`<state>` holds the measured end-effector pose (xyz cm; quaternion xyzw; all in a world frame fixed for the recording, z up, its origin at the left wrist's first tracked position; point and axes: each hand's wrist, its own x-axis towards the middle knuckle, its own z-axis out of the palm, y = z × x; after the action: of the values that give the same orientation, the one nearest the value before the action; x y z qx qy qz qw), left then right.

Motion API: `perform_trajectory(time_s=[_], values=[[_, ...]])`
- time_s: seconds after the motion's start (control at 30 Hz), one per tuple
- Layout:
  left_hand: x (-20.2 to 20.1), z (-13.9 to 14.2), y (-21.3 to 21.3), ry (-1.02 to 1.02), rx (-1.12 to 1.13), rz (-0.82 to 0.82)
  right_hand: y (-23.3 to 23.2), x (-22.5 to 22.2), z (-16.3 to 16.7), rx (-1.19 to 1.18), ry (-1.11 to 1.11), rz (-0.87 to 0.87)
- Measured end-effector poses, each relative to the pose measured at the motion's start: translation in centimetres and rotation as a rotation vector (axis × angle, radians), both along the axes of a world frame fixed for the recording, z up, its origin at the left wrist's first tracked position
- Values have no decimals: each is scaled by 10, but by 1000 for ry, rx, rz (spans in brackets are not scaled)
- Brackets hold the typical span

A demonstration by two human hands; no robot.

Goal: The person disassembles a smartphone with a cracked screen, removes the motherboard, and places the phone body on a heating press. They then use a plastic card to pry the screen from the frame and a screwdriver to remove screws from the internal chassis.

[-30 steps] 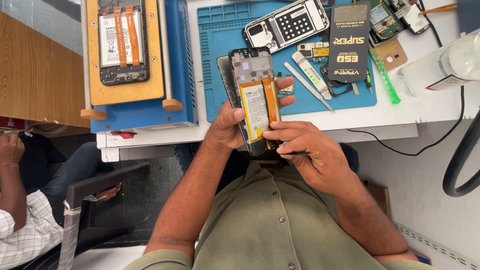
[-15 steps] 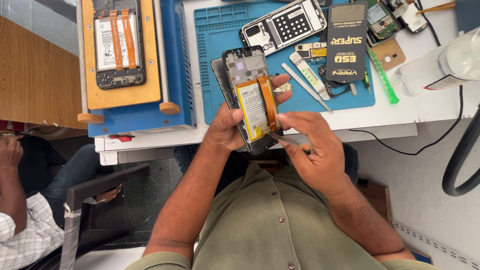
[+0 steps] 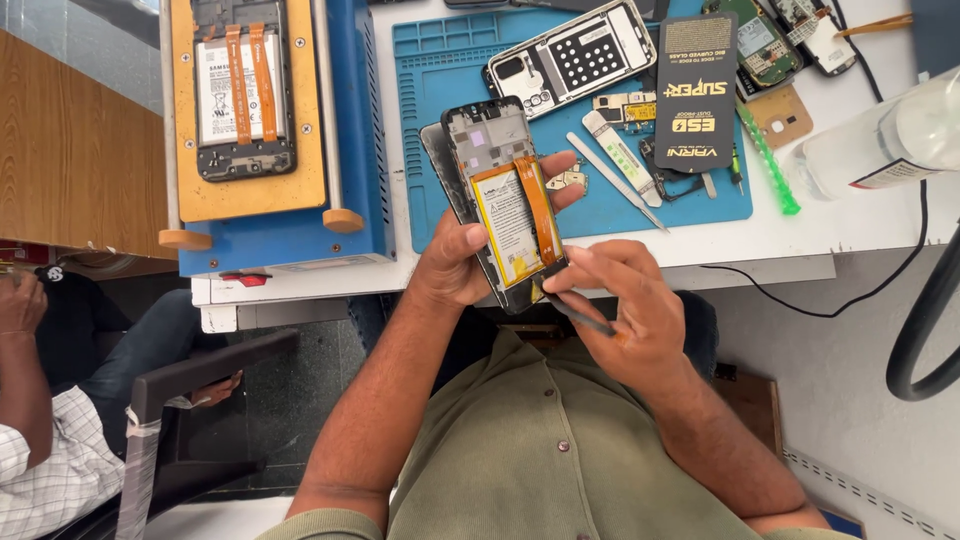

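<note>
My left hand [image 3: 455, 262] grips an opened phone [image 3: 490, 160] from below, back side up. Its white battery [image 3: 506, 222] and an orange flex strip [image 3: 538, 205] show inside the frame. My right hand [image 3: 622, 300] pinches a thin dark tool [image 3: 575, 313] with its tip at the phone's lower right corner. The phone is held above the near edge of the white bench [image 3: 880, 215].
A blue work mat [image 3: 450, 80] holds a phone back cover [image 3: 572, 50], tweezers [image 3: 618, 158], small parts and a black card [image 3: 695, 90]. A blue machine [image 3: 355, 150] with another opened phone [image 3: 243, 95] stands left. A clear bottle [image 3: 885, 140] and a cable [image 3: 800, 300] are right. Another person [image 3: 40, 400] sits at left.
My right hand has drawn back slightly toward me, and the tool now sits at the phone's bottom corner. The phone stays in my left hand.
</note>
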<state>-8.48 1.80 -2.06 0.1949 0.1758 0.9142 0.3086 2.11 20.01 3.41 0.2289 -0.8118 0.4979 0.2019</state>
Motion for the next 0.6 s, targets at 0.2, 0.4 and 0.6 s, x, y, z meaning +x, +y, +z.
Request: perform_trajectory(time_s=[0.2,0.4,0.6], values=[[1,2,0,-19,38,-45,-1,4,-10,-42,-7,29],[2,5,4,137,-180,68,4,2,-10,-128,-392,0],[10,32,6,343,-508,167,14,-5,-19,-394,-564,162]])
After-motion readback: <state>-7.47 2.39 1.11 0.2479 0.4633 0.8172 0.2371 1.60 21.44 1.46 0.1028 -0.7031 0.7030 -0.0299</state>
